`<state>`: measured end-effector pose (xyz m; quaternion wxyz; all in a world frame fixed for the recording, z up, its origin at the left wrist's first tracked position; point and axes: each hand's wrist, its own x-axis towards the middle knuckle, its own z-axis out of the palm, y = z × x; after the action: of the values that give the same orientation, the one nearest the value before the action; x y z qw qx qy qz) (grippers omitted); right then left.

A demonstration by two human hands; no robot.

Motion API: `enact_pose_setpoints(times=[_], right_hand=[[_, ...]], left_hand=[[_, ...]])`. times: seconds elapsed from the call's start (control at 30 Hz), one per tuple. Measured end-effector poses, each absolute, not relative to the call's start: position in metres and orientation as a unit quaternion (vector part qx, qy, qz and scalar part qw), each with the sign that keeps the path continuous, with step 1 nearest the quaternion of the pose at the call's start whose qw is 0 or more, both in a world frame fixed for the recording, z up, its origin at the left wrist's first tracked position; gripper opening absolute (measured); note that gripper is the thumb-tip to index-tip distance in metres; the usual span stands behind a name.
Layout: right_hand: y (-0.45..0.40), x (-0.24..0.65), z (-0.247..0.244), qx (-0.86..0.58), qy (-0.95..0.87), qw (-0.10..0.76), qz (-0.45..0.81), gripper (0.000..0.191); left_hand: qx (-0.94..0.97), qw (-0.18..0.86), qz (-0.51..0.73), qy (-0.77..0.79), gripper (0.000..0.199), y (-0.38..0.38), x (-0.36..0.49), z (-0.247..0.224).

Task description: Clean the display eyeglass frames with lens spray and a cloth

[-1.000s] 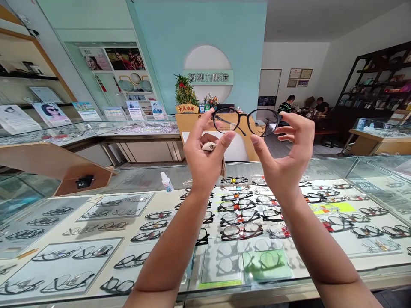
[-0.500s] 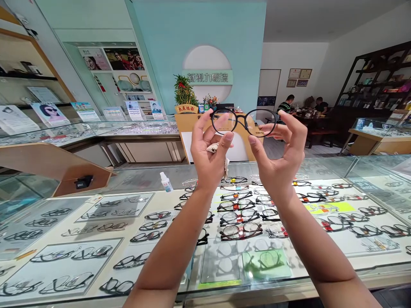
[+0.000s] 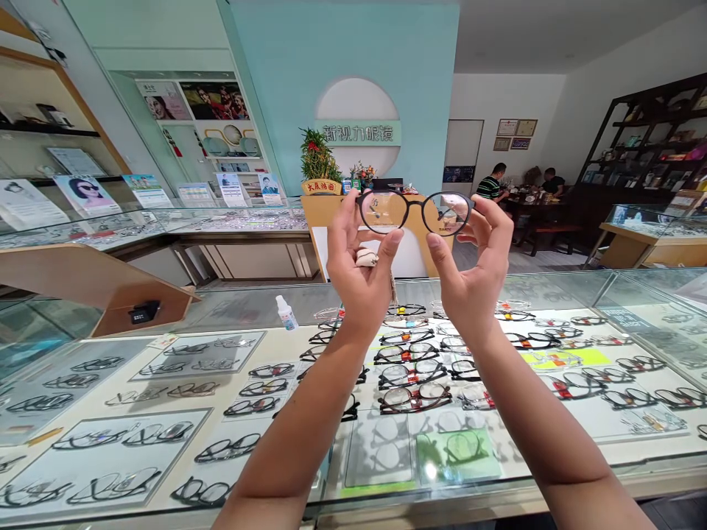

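A pair of dark round-framed eyeglasses [image 3: 415,202] is held up level above the glass display counter, its lenses facing me. My left hand [image 3: 361,258] grips the left end of the frame, fingers behind and thumb below the lens. A crumpled pale cloth [image 3: 367,258] is tucked in that same palm, part of it hanging behind the wrist. My right hand [image 3: 472,258] is closed on the right end of the frame, its thumb under the right lens. Lettering shows low on the right lens. The temples are mostly hidden behind the front.
Below my arms, the glass counter [image 3: 331,500] holds rows of eyeglasses [image 3: 409,353]. A white spray bottle [image 3: 286,313] stands on its top, left of my forearms. A wooden stand [image 3: 93,283] is at the left. Two people [image 3: 491,182] sit at a table at the back right.
The eyeglasses have shifted slightly left and their front has tilted a little. My right hand has moved left with them, its fingers more curled. The left hand keeps its grip.
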<state>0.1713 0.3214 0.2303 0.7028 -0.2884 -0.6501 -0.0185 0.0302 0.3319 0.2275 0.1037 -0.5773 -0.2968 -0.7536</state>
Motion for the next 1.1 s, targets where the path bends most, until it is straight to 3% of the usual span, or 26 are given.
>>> enact_pose_setpoints(times=[0.2, 0.57, 0.77, 1.1], right_hand=[[0.328, 0.170, 0.229, -0.286, -0.665, 0.689, -0.039, 0.064], [0.322, 0.176, 0.230, -0.311, -0.622, 0.715, -0.076, 0.065], [0.320, 0.177, 0.231, -0.287, -0.636, 0.715, -0.049, 0.061], [0.339, 0.188, 0.238, -0.147, -0.584, 0.789, 0.121, 0.023]], left_hand=[[-0.559, 0.126, -0.765, -0.295, 0.078, 0.329, 0.029, 0.229], [-0.573, 0.104, -0.741, -0.334, 0.071, 0.327, 0.019, 0.233], [-0.561, 0.142, -0.742, -0.338, 0.069, 0.327, 0.022, 0.233], [-0.571, 0.177, -0.741, -0.307, 0.063, 0.330, 0.017, 0.230]])
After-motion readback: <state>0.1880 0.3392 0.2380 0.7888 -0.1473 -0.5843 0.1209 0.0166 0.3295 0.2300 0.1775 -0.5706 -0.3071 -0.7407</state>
